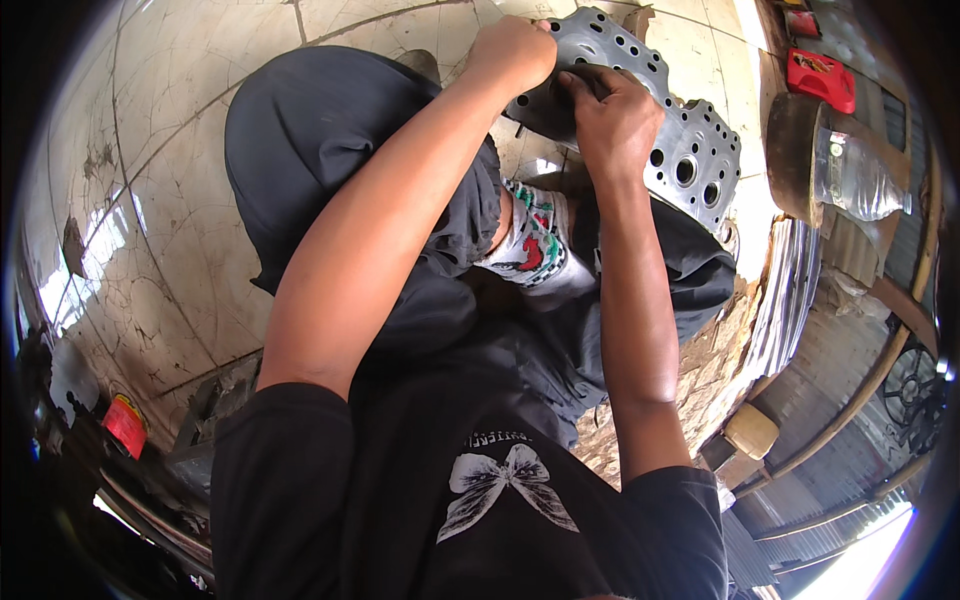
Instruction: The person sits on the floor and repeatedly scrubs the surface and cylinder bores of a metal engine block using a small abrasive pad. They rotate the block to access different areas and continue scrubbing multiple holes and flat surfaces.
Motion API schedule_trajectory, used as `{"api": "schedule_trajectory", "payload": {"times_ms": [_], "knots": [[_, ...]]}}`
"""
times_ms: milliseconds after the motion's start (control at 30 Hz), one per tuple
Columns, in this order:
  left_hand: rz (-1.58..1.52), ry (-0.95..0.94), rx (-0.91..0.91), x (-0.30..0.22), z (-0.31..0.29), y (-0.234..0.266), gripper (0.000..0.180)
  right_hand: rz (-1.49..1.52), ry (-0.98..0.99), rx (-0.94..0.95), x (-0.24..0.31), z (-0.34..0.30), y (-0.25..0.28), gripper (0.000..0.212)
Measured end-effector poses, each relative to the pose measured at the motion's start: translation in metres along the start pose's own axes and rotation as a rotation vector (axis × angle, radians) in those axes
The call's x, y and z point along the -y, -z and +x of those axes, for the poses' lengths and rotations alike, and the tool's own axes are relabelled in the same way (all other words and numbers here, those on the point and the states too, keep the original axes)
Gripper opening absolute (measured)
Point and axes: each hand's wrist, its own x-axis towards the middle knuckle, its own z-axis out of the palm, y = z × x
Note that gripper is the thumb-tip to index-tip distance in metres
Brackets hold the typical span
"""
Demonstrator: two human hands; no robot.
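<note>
A grey metal cylinder head (668,140), pierced by many round holes, lies slantwise on the floor beyond my knees. My left hand (512,55) is closed in a fist at its far left end; whatever the fingers hold is hidden. Over the near left part of the metal face, my right hand (618,125) is closed with thumb and fingers pinched on a dark flat piece (552,108). That piece lies against the metal between both hands, and its exact kind does not show.
Cracked pale tiles (160,180) spread to the left. At the right stand a red plastic container (820,80), a brown round container (792,160) and a clear plastic bottle (860,175). Corrugated metal sheet (785,300) lies below them. A red packet (125,425) sits lower left.
</note>
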Motion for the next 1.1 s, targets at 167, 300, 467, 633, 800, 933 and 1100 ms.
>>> {"api": "schedule_trajectory", "payload": {"times_ms": [167,300,467,633,800,933,1100], "knots": [[-0.012,-0.002,0.047,-0.002,0.001,0.001,0.051,-0.002,0.137,-0.014,-0.012,-0.011,-0.002,0.022],[-0.025,0.026,0.04,0.0,0.003,-0.002,0.051,-0.017,0.131,0.033,-0.01,0.005,0.005,0.018],[-0.031,0.014,0.028,-0.004,-0.002,0.0,0.051,0.015,0.173,0.008,-0.018,-0.004,0.001,0.018],[-0.075,0.062,0.071,0.007,0.007,0.0,0.05,-0.002,0.108,0.011,-0.012,-0.009,-0.002,0.02],[-0.044,0.042,0.077,0.0,0.005,-0.001,0.052,-0.053,0.087,-0.085,-0.013,-0.008,-0.008,0.021],[-0.017,0.028,0.053,-0.002,0.001,0.001,0.053,-0.033,0.101,-0.022,-0.011,-0.01,-0.005,0.02],[-0.021,0.029,0.042,-0.004,-0.002,0.002,0.052,0.015,0.062,-0.101,-0.007,-0.019,-0.011,0.018]]}}
